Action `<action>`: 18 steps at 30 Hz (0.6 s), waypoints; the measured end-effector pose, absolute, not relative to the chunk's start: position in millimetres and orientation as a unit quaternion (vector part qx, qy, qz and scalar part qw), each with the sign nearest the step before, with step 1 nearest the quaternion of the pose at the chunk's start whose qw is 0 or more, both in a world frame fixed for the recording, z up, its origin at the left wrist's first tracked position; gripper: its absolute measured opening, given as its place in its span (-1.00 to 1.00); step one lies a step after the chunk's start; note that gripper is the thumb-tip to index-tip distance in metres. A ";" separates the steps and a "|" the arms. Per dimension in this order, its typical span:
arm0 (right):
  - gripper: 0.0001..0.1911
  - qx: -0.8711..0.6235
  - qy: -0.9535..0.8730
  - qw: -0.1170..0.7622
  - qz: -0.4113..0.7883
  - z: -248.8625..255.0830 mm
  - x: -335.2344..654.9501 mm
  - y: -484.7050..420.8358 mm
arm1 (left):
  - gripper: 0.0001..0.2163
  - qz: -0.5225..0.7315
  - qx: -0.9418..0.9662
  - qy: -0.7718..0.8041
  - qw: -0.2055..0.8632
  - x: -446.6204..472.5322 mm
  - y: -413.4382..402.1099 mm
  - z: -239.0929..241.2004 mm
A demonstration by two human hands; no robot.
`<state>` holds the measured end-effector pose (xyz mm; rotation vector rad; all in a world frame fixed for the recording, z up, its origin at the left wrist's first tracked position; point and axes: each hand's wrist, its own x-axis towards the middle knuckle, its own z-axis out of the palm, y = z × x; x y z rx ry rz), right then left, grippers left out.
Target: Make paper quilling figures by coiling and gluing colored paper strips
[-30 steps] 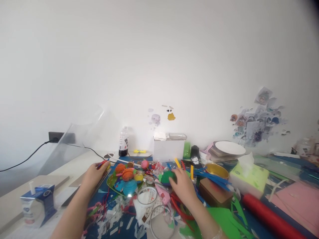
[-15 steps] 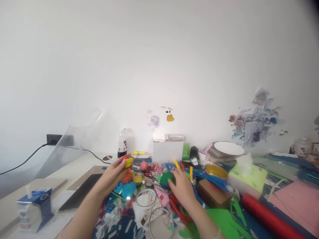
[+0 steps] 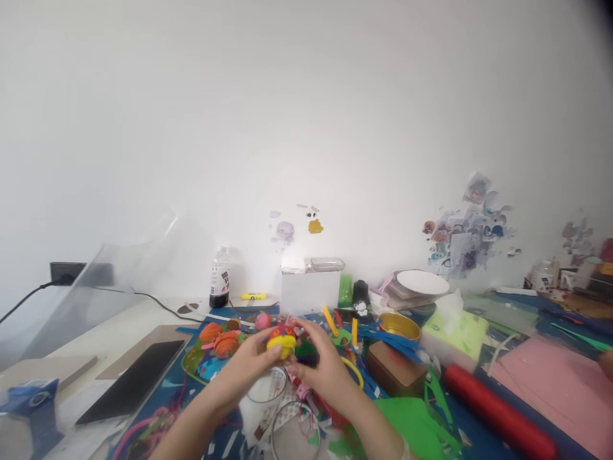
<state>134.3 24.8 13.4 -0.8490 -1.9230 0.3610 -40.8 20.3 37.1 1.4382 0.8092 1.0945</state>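
In the middle of the head view, my left hand (image 3: pixel 258 354) grips a small rounded yellow piece (image 3: pixel 281 347) with red and blue on top; I cannot make out its kind. From the other side my right hand (image 3: pixel 323 364) curls in, its fingertips and thumb against the same piece. A dark green thing (image 3: pixel 306 348) shows through the gap between my right thumb and fingers. Beneath both hands lie a clear ring-shaped item (image 3: pixel 295 431) and white scraps. Left of my left hand are orange lumps (image 3: pixel 225 344) and a blue lump (image 3: pixel 211 368) on a green tray.
A bottle (image 3: pixel 219 278) and a white box (image 3: pixel 310 292) stand by the wall. To the right are a brown box (image 3: pixel 396 369), a gold tin (image 3: pixel 400 326), a tissue box (image 3: pixel 454 335), a red roll (image 3: pixel 498 409) and green sheets (image 3: pixel 407 425). A milk carton (image 3: pixel 31 418) stands at left.
My left hand has carried the yellow piece right and down to the middle. My right hand has left the green thing and met the piece. The view has turned slightly right.
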 end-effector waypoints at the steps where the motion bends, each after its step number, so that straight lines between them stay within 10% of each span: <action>1: -0.42 -0.329 -0.793 0.484 0.166 15.1 133.7 21.9 | -0.45 0.451 0.620 0.330 0.551 -36.9 19.6 34.7; 18: -0.43 -0.254 -0.826 0.492 0.105 17.8 135.2 22.1 | -0.34 0.415 0.659 0.332 0.532 -33.3 18.0 31.6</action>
